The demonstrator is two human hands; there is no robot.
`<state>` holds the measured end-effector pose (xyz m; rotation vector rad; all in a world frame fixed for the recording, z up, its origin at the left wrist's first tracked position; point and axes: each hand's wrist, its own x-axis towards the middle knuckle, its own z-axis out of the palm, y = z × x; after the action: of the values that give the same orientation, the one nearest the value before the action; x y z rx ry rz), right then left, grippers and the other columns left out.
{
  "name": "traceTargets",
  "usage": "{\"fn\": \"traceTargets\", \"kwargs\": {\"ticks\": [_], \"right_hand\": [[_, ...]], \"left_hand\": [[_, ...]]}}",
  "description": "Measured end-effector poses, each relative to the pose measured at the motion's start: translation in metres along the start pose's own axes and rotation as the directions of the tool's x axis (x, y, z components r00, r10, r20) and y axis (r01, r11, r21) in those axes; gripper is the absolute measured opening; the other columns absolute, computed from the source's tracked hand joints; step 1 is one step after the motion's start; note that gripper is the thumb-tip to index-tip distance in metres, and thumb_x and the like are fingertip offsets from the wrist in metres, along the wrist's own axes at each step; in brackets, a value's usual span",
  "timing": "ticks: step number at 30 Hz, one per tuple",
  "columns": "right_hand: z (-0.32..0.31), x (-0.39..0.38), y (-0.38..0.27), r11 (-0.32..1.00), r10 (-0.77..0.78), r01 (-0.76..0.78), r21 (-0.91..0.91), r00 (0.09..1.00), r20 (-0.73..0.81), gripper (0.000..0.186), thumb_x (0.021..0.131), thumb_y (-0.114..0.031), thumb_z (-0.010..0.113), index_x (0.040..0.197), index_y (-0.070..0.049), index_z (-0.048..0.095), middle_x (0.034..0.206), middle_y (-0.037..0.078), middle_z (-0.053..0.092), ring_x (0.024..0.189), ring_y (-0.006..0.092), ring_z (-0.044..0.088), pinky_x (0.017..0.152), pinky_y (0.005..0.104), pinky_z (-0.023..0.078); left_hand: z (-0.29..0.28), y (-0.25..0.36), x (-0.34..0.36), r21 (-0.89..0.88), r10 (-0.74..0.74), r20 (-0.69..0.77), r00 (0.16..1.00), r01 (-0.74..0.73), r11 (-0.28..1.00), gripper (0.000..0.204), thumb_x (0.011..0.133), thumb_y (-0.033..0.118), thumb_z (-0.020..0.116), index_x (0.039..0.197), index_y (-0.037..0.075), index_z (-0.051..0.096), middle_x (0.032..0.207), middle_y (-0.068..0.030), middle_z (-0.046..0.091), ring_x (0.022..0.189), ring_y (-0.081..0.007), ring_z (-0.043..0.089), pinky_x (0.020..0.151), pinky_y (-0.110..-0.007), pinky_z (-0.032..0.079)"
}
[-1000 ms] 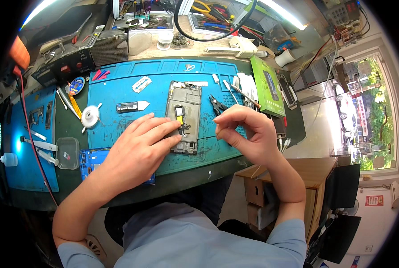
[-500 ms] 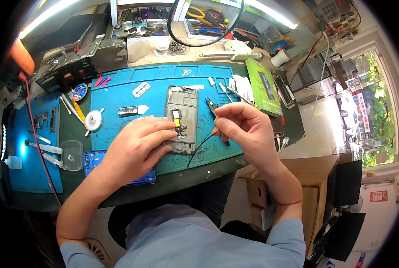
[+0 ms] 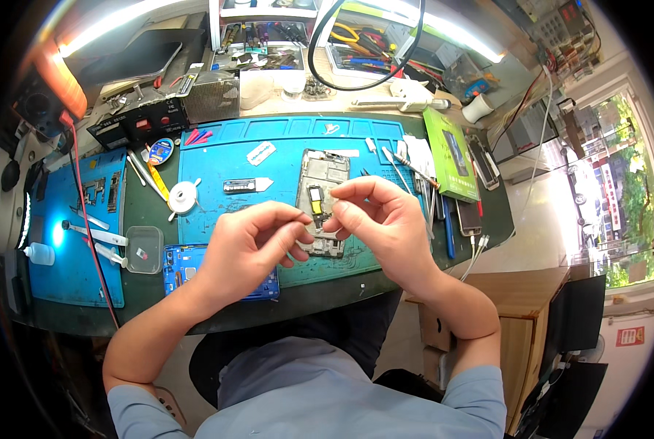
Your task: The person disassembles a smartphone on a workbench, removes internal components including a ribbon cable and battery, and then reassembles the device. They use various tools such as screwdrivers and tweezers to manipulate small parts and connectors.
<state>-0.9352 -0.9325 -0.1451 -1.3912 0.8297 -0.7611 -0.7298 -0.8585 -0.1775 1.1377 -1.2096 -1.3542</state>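
My left hand (image 3: 243, 252) is raised with thumb and forefinger curled close together near the lower half of a grey phone frame (image 3: 323, 167). Facing it, my right hand (image 3: 382, 234) pinches over that frame; whatever either hand grips is too thin or hidden to make out. A yellow-and-black part (image 3: 316, 206) lies in the frame, partly behind the fingertips. Beneath is a blue work mat (image 3: 217, 161). A blue phone housing (image 3: 181, 271) lies partly behind my left hand. A small black-and-silver tool (image 3: 243, 185) rests left of the frame.
To the left are a white spool (image 3: 183, 197), a clear box (image 3: 144, 249), a second mat (image 3: 56, 285) and a multimeter (image 3: 42, 102) with leads. Tools and a green box (image 3: 448, 154) line the right. Tool trays (image 3: 261, 55) stand behind, under a looped black cable (image 3: 316, 73).
My left hand has lifted off the phone frame and moved toward my right hand's fingertips. A thin black wire hung from my right pinch half a second ago; I cannot clearly trace it now.
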Motion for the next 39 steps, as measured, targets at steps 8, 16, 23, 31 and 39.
{"fn": "traceTargets", "kwargs": {"ticks": [8, 16, 23, 31, 39], "right_hand": [[-0.019, 0.006, 0.003, 0.994, -0.024, 0.044, 0.095, 0.980, -0.197, 0.021, 0.099, -0.008, 0.060, 0.118, 0.003, 0.063, 0.095, 0.010, 0.070, 0.085, 0.0138, 0.069, 0.074, 0.0260, 0.055], [-0.044, 0.007, -0.010, 0.982, -0.187, 0.176, -0.063, 0.927, -0.324, 0.021, 0.098, -0.007, 0.061, 0.116, 0.005, 0.063, 0.097, 0.010, 0.069, 0.087, 0.0160, 0.071, 0.075, 0.0273, 0.058], [-0.151, 0.060, -0.019, 0.889, -0.439, 0.409, -0.204, 0.636, -0.635, 0.018, 0.100, -0.003, 0.057, 0.114, 0.006, 0.060, 0.102, 0.012, 0.068, 0.096, 0.0219, 0.072, 0.077, 0.0285, 0.061], [-0.263, 0.142, -0.036, 0.799, -0.527, 0.478, -0.364, 0.267, -0.807, 0.026, 0.098, -0.003, 0.059, 0.118, 0.014, 0.056, 0.111, 0.019, 0.064, 0.099, 0.0276, 0.072, 0.086, 0.0305, 0.061], [-0.310, 0.212, -0.034, 0.551, -0.828, -0.095, -0.829, 0.060, -0.558, 0.020, 0.087, -0.016, 0.065, 0.101, -0.005, 0.074, 0.098, 0.017, 0.073, 0.090, 0.0347, 0.071, 0.081, 0.0425, 0.054]], "left_hand": [[-0.014, 0.005, 0.006, -0.387, -0.289, -0.074, 0.954, 0.240, 0.890, 0.030, 0.103, 0.022, 0.060, 0.122, -0.002, 0.061, 0.108, -0.0127, 0.071, 0.087, -0.0155, 0.072, 0.070, -0.026, 0.059], [-0.016, 0.008, 0.010, -0.424, -0.304, -0.169, 0.938, 0.209, 0.881, 0.031, 0.105, 0.022, 0.057, 0.126, 0.000, 0.060, 0.110, -0.0108, 0.071, 0.088, -0.0123, 0.070, 0.072, -0.023, 0.057], [-0.014, 0.009, 0.005, -0.469, -0.318, -0.148, 0.936, 0.217, 0.856, 0.030, 0.104, 0.022, 0.059, 0.123, -0.002, 0.061, 0.112, -0.0149, 0.071, 0.087, -0.0170, 0.072, 0.071, -0.027, 0.058], [-0.012, 0.013, 0.004, -0.493, -0.351, -0.107, 0.930, 0.257, 0.831, 0.027, 0.105, 0.018, 0.055, 0.121, -0.003, 0.060, 0.108, -0.0154, 0.072, 0.084, -0.0188, 0.073, 0.068, -0.028, 0.059], [-0.018, 0.012, 0.004, -0.515, -0.386, -0.101, 0.917, 0.284, 0.809, 0.026, 0.104, 0.016, 0.056, 0.120, -0.005, 0.060, 0.107, -0.0185, 0.072, 0.083, -0.0214, 0.074, 0.066, -0.028, 0.059]]}}
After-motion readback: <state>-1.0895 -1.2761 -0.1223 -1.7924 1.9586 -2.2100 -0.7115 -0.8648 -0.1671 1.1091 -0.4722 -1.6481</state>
